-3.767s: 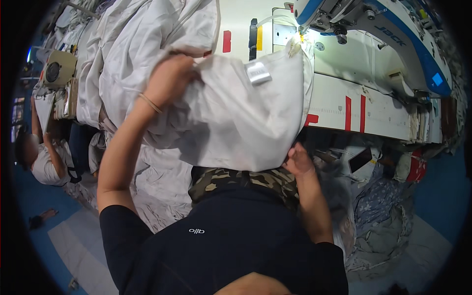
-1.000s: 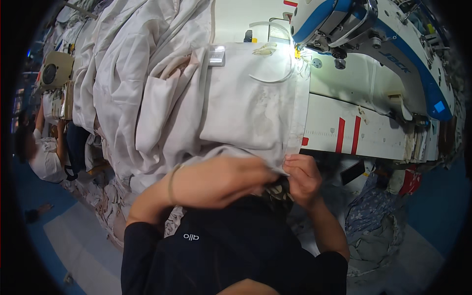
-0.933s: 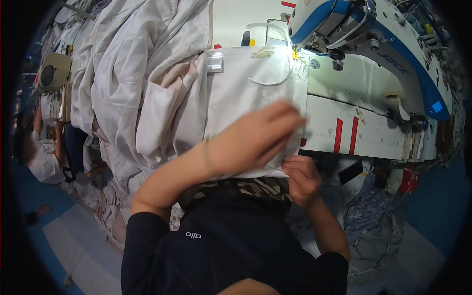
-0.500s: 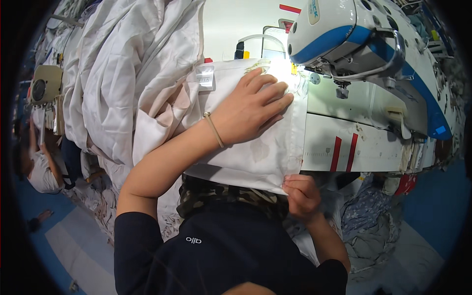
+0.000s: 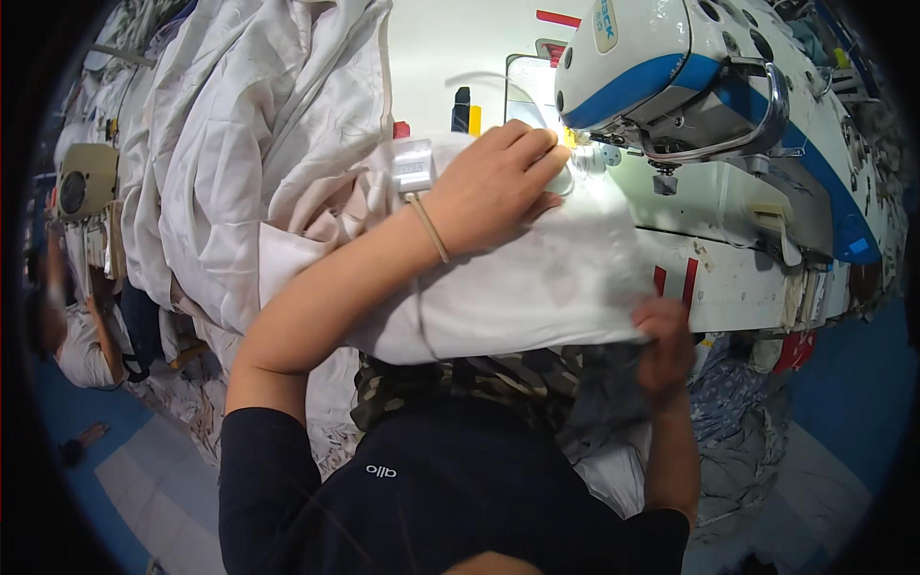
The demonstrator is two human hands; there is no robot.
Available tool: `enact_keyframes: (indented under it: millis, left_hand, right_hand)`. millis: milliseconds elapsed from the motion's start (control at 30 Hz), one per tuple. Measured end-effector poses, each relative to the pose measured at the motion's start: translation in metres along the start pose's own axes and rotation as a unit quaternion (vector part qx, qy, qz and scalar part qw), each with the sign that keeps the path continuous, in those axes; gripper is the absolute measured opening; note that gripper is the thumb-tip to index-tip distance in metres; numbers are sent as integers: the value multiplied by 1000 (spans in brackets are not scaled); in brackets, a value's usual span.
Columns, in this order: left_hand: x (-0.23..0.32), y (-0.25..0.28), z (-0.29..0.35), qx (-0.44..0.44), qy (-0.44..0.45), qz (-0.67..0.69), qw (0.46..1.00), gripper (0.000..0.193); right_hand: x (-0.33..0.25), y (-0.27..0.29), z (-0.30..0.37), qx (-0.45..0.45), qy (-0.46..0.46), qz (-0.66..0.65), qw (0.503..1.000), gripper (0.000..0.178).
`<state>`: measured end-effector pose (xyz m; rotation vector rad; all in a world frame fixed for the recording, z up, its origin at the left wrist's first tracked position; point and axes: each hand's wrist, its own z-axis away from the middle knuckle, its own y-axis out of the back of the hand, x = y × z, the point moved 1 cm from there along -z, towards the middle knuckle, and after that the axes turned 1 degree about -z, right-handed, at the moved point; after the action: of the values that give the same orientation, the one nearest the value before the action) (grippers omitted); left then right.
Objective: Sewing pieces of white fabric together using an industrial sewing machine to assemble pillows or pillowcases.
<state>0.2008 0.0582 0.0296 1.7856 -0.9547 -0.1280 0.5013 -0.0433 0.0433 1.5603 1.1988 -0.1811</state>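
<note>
A white cloth (image 5: pixel 575 278) lies across the machine bed in front of me, its right part smeared by motion. My left hand (image 5: pixel 498 182) rests on its upper part beside the lit needle area, fingers bent and closed on the cloth. At the cloth's lower right corner my right hand (image 5: pixel 663 345), blurred, pinches the edge. A small pale label (image 5: pixel 414 165) shows on the cloth by my left wrist. The white and blue sewing machine (image 5: pixel 628 72) stands just beyond my left hand, whose fingers partly hide its presser foot.
A large heap of white fabric (image 5: pixel 216 144) covers the table's left side. Red stripes and a ruler scale mark the machine table (image 5: pixel 728 287) at right. Grey patterned cloth (image 5: pixel 738 402) hangs below it. Another person (image 5: pixel 91 335) is at far left, near a beige machine part (image 5: pixel 88 180).
My right hand has swung right and slightly up, drawing the cloth's corner with it. My left hand's fingers have curled in, and the label has shifted slightly right and down.
</note>
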Motion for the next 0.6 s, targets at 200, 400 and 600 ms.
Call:
enact_keyframes:
  millis: [200,400,600]
  left_hand:
    - [32,-7,1,73,69,79,992,35]
    - [40,-7,-1,42,147,107,983,35]
    - [37,-10,0,55,134,99,984,35]
  right_hand:
    - [42,28,-28,126,-55,2,991,9]
    - [49,22,-31,177,-68,-7,982,17]
    - [45,21,-31,175,-84,16,981,8]
